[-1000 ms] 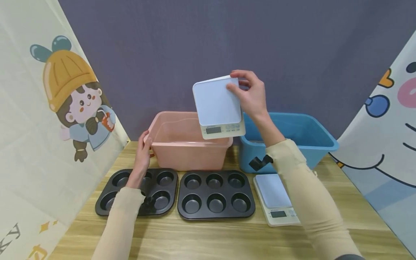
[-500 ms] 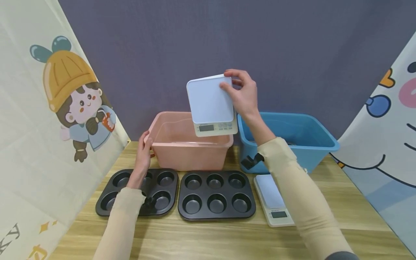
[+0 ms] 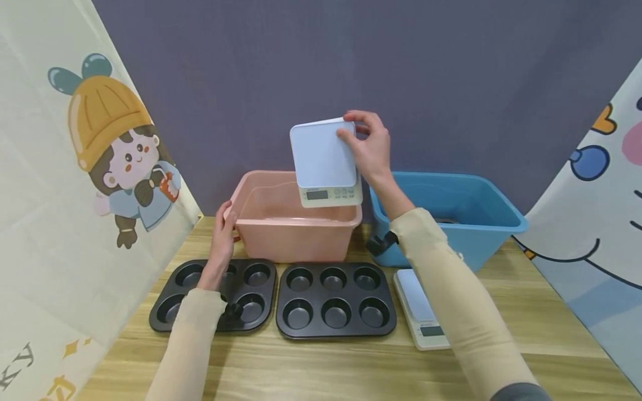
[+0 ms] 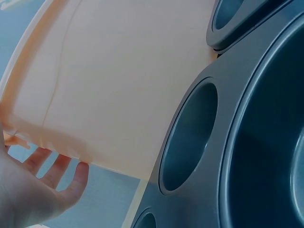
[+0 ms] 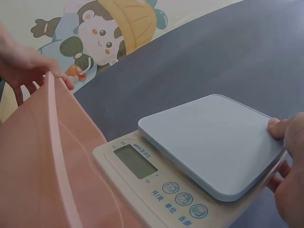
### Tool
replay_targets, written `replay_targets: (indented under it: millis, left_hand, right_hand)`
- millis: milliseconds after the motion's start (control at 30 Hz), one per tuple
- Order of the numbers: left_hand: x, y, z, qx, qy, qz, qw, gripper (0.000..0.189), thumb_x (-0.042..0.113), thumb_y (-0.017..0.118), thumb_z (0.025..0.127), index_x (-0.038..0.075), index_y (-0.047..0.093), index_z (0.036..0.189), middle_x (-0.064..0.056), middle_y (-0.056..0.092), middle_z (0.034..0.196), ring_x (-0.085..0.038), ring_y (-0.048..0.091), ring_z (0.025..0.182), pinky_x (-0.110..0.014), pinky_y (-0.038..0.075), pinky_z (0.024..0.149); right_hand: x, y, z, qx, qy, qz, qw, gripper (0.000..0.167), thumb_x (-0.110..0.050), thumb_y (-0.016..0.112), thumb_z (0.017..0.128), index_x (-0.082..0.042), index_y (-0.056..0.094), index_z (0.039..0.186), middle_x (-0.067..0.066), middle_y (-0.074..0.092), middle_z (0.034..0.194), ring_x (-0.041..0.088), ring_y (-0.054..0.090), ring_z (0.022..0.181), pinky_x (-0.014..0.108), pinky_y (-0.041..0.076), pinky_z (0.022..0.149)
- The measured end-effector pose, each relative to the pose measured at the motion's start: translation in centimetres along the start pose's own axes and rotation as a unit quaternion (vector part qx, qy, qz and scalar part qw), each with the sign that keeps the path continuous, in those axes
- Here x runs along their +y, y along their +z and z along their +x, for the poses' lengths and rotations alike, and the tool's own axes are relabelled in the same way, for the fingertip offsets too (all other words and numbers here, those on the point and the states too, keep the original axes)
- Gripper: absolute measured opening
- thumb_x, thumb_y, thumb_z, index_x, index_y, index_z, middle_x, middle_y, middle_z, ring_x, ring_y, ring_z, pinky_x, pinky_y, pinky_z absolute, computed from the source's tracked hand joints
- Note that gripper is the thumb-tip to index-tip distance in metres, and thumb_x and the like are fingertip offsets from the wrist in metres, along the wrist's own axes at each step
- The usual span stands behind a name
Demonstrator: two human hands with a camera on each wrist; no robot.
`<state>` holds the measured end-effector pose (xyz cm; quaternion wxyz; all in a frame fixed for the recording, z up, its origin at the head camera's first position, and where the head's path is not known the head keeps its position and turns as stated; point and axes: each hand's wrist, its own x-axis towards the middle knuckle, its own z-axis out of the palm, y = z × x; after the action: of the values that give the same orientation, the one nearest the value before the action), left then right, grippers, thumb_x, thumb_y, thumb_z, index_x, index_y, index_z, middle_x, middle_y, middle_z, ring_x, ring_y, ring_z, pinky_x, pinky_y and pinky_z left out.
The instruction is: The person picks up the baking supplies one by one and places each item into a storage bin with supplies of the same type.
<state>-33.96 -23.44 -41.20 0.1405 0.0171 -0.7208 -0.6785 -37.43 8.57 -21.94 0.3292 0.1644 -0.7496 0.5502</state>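
Observation:
My right hand (image 3: 370, 143) pinches a white digital kitchen scale (image 3: 324, 156) by its upper right corner, thumb on the weighing plate and fingers behind. The scale is tilted up, its display (image 5: 135, 161) and buttons at the lower edge, and hangs over the opening of a pink plastic bin (image 3: 296, 242). On the bin's left end, my left hand (image 3: 221, 239) grips the rim, with the thumb over the edge and the fingers along the outer wall, as the right wrist view shows. A second kitchen scale (image 3: 415, 298) lies on the table, partly hidden by my right sleeve.
Two black muffin pans (image 3: 336, 328) (image 4: 228, 118) lie side by side in front of the pink bin, the left one partly under my left forearm. A blue plastic bin (image 3: 481, 236) stands at the right, with something dark inside. A dark curtain (image 3: 225, 83) hangs behind the wooden table (image 3: 301, 373).
The right hand has carried the kitchen scale left over the pink bin, and the scale now hangs slightly lower. The left hand has kept its place on the bin's rim.

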Motion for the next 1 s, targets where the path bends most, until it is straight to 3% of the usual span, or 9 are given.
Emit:
replay_targets:
  millis: [267,500,700,833,1000]
  left_hand:
    - [2.1,0.0,-1.5,-0.009,-0.006,-0.013,0.9998,0.053,0.03,0.036,0.107,0.02,0.023,0.157,-0.014,0.03,0.155,-0.02,0.042,0.119,-0.049,0.041,0.094]
    - [-0.1,-0.3,-0.3,0.003,0.01,-0.002,0.9999,0.053,0.042,0.037,0.106,0.03,0.025,0.156,-0.009,0.031,0.154,-0.024,0.04,0.124,-0.048,0.04,0.095]
    - [-0.3,-0.6,0.3,0.01,0.016,-0.004,0.9998,0.053,0.043,0.037,0.106,0.03,0.026,0.156,-0.009,0.032,0.155,-0.025,0.041,0.124,-0.046,0.041,0.093]
    - [0.4,-0.6,0.2,0.005,0.004,-0.01,0.9999,0.052,0.038,0.038,0.107,0.027,0.025,0.156,-0.01,0.03,0.158,-0.029,0.04,0.129,-0.052,0.039,0.099]
    - [2.2,-0.5,-0.9,0.0,0.003,-0.014,0.9999,0.053,0.03,0.037,0.108,0.019,0.024,0.157,-0.016,0.028,0.157,-0.032,0.04,0.129,-0.054,0.038,0.1]
  right_hand:
    - [1.0,1.3,0.1,-0.002,-0.01,-0.002,0.9999,0.028,-0.017,0.076,0.088,-0.006,0.069,0.113,0.005,0.061,0.126,0.023,0.063,0.107,0.034,0.057,0.085]
    - [1.4,2.5,-0.4,-0.005,0.003,0.006,1.0,0.027,-0.014,0.077,0.087,-0.005,0.069,0.111,0.006,0.061,0.125,0.024,0.062,0.107,0.032,0.056,0.086]
    - [2.8,4.0,-0.9,-0.011,0.023,0.008,0.9996,0.026,-0.017,0.077,0.087,-0.007,0.069,0.111,0.005,0.061,0.124,0.022,0.062,0.109,0.033,0.056,0.086]
    - [4.0,5.0,-1.4,-0.011,0.045,0.003,0.9989,0.026,-0.017,0.077,0.087,-0.008,0.069,0.11,0.005,0.061,0.123,0.021,0.062,0.108,0.034,0.055,0.087]
    - [5.5,6.3,-1.9,-0.013,0.065,0.001,0.9978,0.025,-0.015,0.078,0.086,-0.008,0.07,0.109,0.005,0.062,0.122,0.022,0.06,0.106,0.033,0.053,0.088]
